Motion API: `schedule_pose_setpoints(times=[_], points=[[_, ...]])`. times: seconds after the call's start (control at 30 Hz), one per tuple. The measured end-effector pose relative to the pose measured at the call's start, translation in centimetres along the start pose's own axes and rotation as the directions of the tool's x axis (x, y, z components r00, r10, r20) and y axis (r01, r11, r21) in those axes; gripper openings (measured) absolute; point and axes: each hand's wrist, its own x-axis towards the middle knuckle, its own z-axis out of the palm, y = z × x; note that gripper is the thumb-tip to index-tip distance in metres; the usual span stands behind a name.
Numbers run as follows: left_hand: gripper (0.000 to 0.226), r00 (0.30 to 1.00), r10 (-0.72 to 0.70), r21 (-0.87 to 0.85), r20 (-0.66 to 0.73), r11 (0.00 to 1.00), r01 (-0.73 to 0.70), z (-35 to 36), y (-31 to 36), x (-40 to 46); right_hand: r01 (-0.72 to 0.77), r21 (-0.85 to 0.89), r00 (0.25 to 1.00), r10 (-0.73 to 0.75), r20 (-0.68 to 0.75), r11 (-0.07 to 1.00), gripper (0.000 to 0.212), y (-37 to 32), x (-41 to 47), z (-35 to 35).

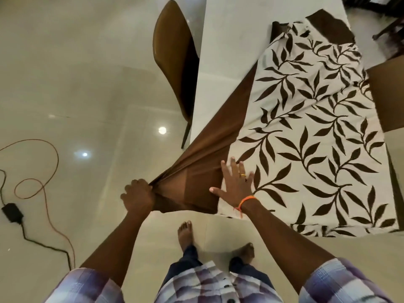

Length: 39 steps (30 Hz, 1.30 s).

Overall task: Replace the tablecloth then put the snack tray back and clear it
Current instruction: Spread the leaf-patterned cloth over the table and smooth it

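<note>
A cream tablecloth (310,119) with dark brown leaf print lies skewed over the right part of a white table (229,40). Its plain brown border (218,136) stretches off the table's near left corner. My left hand (137,195) is shut on the bunched brown corner, held just past the table edge. My right hand (235,182) lies flat with fingers spread on the cloth near the front edge, where brown meets leaf print. No snack tray is in view.
A brown chair (175,62) stands at the table's left side. A black adapter (12,213) with black and orange cables (46,186) lies on the glossy tiled floor at left. A brown surface (387,95) shows at the right edge. My bare feet stand before the table.
</note>
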Motion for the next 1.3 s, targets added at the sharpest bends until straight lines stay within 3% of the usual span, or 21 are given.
schedule_pose_setpoints(times=[0.1, 0.17, 0.27, 0.33, 0.37, 0.43, 0.5, 0.6, 0.77, 0.87, 0.93, 1.03, 1.1, 1.17, 1.2, 1.23, 1.3], points=[[0.031, 0.982, -0.126, -0.101, 0.137, 0.985, 0.140, 0.6, -0.1, -0.3, 0.075, -0.036, 0.997, -0.074, 0.013, 0.997, 0.095, -0.6, -0.4, 0.2], [0.033, 0.987, -0.149, -0.184, 0.063, 0.970, 0.158, 0.5, 1.4, -1.2, 0.084, -0.037, 0.996, -0.083, 0.019, 0.996, 0.092, -0.8, -0.4, 0.1], [0.038, 0.967, 0.058, -0.343, -0.247, 0.928, -0.143, -0.7, 6.3, -3.6, 0.123, 0.036, 0.992, -0.124, 0.025, 0.992, 0.084, -0.4, -0.4, -0.3], [0.039, 0.869, 0.316, -0.282, -0.380, 0.855, -0.435, -1.1, 10.4, -5.5, 0.169, 0.144, 0.984, -0.174, 0.024, 0.975, 0.077, 0.0, -0.3, -0.3], [0.042, 0.799, 0.471, -0.198, -0.373, 0.801, -0.565, -0.7, 12.8, -6.5, 0.198, 0.203, 0.979, -0.202, -0.002, 0.959, 0.073, 0.7, -0.4, -0.5], [0.057, 0.700, 0.688, -0.037, -0.191, 0.708, -0.706, 0.8, 16.9, -7.7, 0.237, 0.285, 0.971, -0.217, -0.101, 0.929, 0.065, 3.1, -0.9, -1.0], [0.070, 0.737, 0.675, 0.027, 0.031, 0.737, -0.676, 2.6, 18.8, -8.0, 0.182, 0.317, 0.977, -0.134, -0.169, 0.931, 0.062, 6.5, -1.7, -1.1], [0.078, 0.800, 0.590, 0.190, 0.107, 0.778, -0.599, 4.0, 19.5, -8.3, -0.060, 0.285, 0.977, 0.114, -0.178, 0.957, 0.070, 14.0, -4.2, -0.8], [0.072, 0.901, 0.428, 0.141, 0.069, 0.890, -0.434, 3.7, 20.2, -7.6, -0.383, 0.278, 0.901, 0.423, -0.099, 0.881, 0.076, 28.5, -10.0, 0.9], [0.070, 0.984, 0.156, 0.244, -0.081, 0.961, -0.132, 3.7, 21.8, -8.5, -0.412, 0.273, 0.893, 0.444, -0.067, 0.869, 0.077, 35.9, -13.4, 1.4], [0.063, 0.982, 0.141, 0.296, -0.126, 0.950, -0.099, 4.1, 25.5, -10.7, -0.347, 0.264, 0.927, 0.371, -0.048, 0.900, 0.077, 39.4, -14.9, 1.4], [0.052, 0.884, 0.452, 0.304, -0.114, 0.863, -0.403, 6.4, 33.9, -14.3, -0.168, 0.346, 0.982, 0.185, -0.019, 0.923, 0.084, 42.2, -15.4, 1.4], [0.050, 0.772, 0.625, 0.182, -0.118, 0.778, -0.602, 8.6, 41.5, -18.1, -0.093, 0.432, 0.996, 0.087, 0.032, 0.897, 0.067, 44.0, -15.7, 0.8], [0.092, 0.700, 0.712, -0.019, -0.054, 0.700, -0.714, 10.3, 49.1, -21.8, -0.066, 0.531, 0.998, 0.046, 0.050, 0.845, 0.051, 45.8, -16.1, -0.6], [0.065, 0.685, 0.728, -0.061, -0.010, 0.684, -0.727, 10.5, 52.3, -23.8, -0.053, 0.569, 0.999, 0.044, 0.030, 0.821, 0.048, 46.8, -15.9, -1.3], [0.059, 0.610, 0.792, -0.065, 0.006, 0.609, -0.790, 11.4, 55.4, -25.0, -0.044, 0.590, 0.999, 0.051, 0.004, 0.806, 0.046, 48.0, -15.6, -1.9], [0.059, 0.558, 0.829, -0.035, 0.044, 0.559, -0.828, 12.2, 60.0, -26.2, -0.045, 0.618, 0.997, 0.076, -0.025, 0.785, 0.045, 50.5, -15.0, -3.1]])
